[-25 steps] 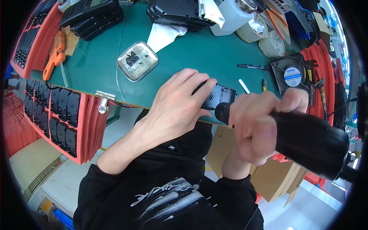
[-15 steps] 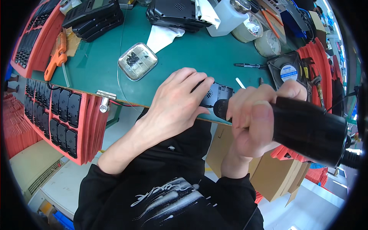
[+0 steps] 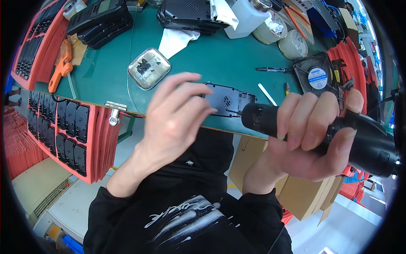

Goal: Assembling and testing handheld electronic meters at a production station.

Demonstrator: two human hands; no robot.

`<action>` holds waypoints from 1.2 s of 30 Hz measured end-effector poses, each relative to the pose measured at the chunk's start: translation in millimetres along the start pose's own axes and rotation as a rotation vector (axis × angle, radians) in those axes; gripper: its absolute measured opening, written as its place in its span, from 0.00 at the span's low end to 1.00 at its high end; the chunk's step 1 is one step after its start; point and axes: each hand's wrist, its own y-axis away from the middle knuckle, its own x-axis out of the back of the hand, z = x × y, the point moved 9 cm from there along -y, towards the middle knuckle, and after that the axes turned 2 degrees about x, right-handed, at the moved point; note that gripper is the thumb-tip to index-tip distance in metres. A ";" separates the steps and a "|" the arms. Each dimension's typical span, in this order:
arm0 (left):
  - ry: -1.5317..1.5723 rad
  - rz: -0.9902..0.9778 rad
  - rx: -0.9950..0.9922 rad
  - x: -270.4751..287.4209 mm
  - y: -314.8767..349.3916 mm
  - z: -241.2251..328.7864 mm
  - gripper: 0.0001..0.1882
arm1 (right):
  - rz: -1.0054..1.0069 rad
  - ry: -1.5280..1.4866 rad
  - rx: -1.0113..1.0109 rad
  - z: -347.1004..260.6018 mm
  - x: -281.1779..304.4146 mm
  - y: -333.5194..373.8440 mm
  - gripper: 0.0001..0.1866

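My right hand [image 3: 313,127] is wrapped round a black electric screwdriver [image 3: 262,119], tilted, its bit pointing left. The bit end is at the near edge of a flat black device housing [image 3: 222,99] with a round speaker grille, lying near the table's front edge. Whether the bit touches a screw cannot be made out. My left hand [image 3: 173,112] is at the housing's left end, open, fingers apart and slightly bent, holding nothing visible. It covers part of that end. Beyond it sits a silvery metal dish [image 3: 149,69] with small dark screws.
On the green table [image 3: 198,55] lie a white stick [image 3: 267,94], a pen [image 3: 272,69] and a fan [image 3: 316,77]. An orange glue gun [image 3: 63,67] rests at the left. Black devices [image 3: 190,17] and a white bottle [image 3: 248,21] stand behind. Red foam trays [image 3: 91,144] hang below the left edge.
My left hand has lifted off the housing and moved left, uncovering more of it. The screwdriver has moved slightly right, and my right hand's grip has shifted back along it.
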 end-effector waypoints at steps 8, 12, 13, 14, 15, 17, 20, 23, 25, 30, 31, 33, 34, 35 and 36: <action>0.046 0.028 0.063 15.5 -4.8 -5.9 0.13 | -0.003 -0.136 0.019 14.9 -9.0 -6.7 0.27; 0.018 0.035 -0.004 17.7 0.2 -7.4 0.13 | 0.039 -0.078 0.030 23.7 -8.5 -10.4 0.25; 0.020 0.034 -0.004 21.1 1.1 -11.5 0.13 | 0.054 -0.057 0.034 26.3 -7.6 -11.7 0.24; -0.086 0.053 -0.001 28.4 2.1 -18.8 0.13 | 0.069 -0.035 0.039 29.1 -6.6 -13.2 0.23; -0.188 0.073 0.000 35.1 2.5 -27.7 0.14 | 0.084 -0.009 0.044 32.3 -5.0 -14.6 0.22; -0.290 0.093 0.001 45.1 0.4 -39.0 0.14 | 0.113 0.036 0.055 37.8 -2.4 -17.9 0.21; -0.399 0.164 0.177 65.6 -5.2 -60.0 0.14 | 0.154 0.091 0.071 43.6 2.2 -22.9 0.19; -0.285 -0.009 0.080 43.9 -4.8 -35.9 0.16 | 0.173 0.154 0.028 55.7 6.9 -26.0 0.17; -0.226 -0.095 0.035 24.6 -1.6 -15.9 0.17 | 0.180 0.185 0.002 60.7 5.6 -27.1 0.16; -0.064 -0.189 0.092 -16.2 8.2 1.5 0.26 | 0.272 0.222 -0.050 69.7 8.8 -24.8 0.17; -0.056 -0.193 0.108 -19.9 10.1 -0.2 0.27 | 0.250 0.215 -0.047 71.9 8.3 -24.8 0.16; -0.066 -0.177 0.085 -24.3 13.5 -0.9 0.27 | 0.229 0.208 -0.046 74.6 7.5 -24.4 0.16; -0.079 -0.159 0.063 -25.3 15.1 -0.1 0.28 | 0.229 0.233 -0.035 74.5 7.4 -24.0 0.16; -0.092 -0.141 0.039 -25.6 15.6 0.8 0.28 | 0.228 0.259 -0.023 74.5 7.1 -24.5 0.15; -0.092 -0.140 0.039 -26.9 15.8 -0.3 0.28 | 0.228 0.284 -0.011 74.5 6.4 -24.9 0.15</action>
